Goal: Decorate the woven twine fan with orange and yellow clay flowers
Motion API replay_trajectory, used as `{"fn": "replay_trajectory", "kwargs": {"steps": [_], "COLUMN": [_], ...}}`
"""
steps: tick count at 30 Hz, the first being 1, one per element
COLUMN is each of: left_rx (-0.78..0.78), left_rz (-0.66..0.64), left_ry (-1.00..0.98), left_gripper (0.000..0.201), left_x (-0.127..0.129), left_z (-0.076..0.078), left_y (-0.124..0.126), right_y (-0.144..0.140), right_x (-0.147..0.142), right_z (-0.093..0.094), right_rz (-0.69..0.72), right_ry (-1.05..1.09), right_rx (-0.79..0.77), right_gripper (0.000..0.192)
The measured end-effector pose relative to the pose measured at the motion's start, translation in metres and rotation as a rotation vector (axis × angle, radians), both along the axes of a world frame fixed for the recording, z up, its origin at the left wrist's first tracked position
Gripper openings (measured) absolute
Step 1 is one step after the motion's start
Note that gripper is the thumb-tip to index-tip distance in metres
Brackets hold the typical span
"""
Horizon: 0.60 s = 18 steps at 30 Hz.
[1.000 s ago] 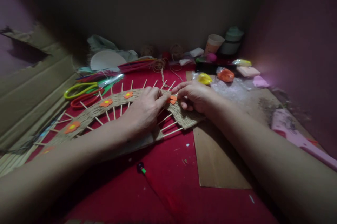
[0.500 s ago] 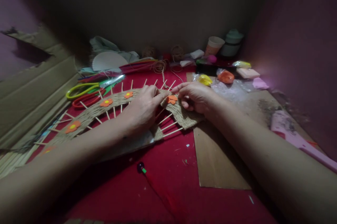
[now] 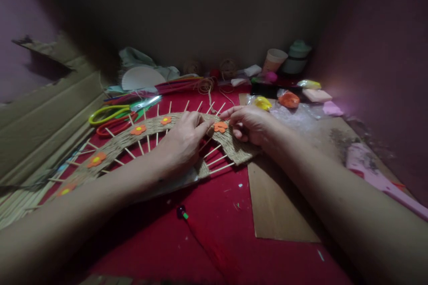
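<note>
A fan-shaped frame of thin wooden sticks carries a curved band of woven twine [image 3: 153,124]. Orange flowers with yellow centres, such as one flower [image 3: 138,130], sit along the band. At its right end an orange flower [image 3: 220,127] shows no clear yellow centre. My left hand [image 3: 185,138] lies over the band, closed on it, thumb and forefinger tips close to that flower's left side. From the right, my right hand [image 3: 249,124] rests on the band with fingers bent, forefinger at the upper edge beside the flower. Its grip is partly hidden.
Scissors with yellow [image 3: 110,114] and red handles lie left. A cardboard sheet [image 3: 284,204] is at right, with bagged yellow clay [image 3: 263,103] and orange clay [image 3: 288,98] behind it. A red tassel [image 3: 209,245] lies in front. A pink glue gun [image 3: 374,173] sits far right.
The whole view has shifted slightly, so everything appears a little further right. Both hands keep nearly the same places on the twine band.
</note>
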<state>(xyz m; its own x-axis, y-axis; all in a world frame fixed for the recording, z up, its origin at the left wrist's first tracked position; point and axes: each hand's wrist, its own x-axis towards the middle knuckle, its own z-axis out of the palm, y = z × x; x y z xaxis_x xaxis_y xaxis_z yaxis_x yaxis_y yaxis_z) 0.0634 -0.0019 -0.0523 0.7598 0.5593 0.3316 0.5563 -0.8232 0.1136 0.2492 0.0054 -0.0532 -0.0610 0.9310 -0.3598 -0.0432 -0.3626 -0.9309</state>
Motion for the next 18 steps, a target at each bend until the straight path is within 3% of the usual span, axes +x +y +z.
{"fn": "replay_trajectory", "kwargs": {"steps": [11,18], "left_rx": [0.064,0.111], "left_rz": [-0.008,-0.049], "left_ry": [0.222,0.23], "left_gripper": [0.031,0.065], "left_x": [0.003,0.004], "left_z": [0.001,0.001], "left_y": [-0.009,-0.014], "right_y": [0.0,0.0], "right_x": [-0.001,-0.001], "right_z": [0.001,0.001], "right_rz": [0.011,0.005], "right_ry": [-0.003,-0.036], "right_rx": [-0.001,0.009], "right_gripper": [0.03,0.025]}}
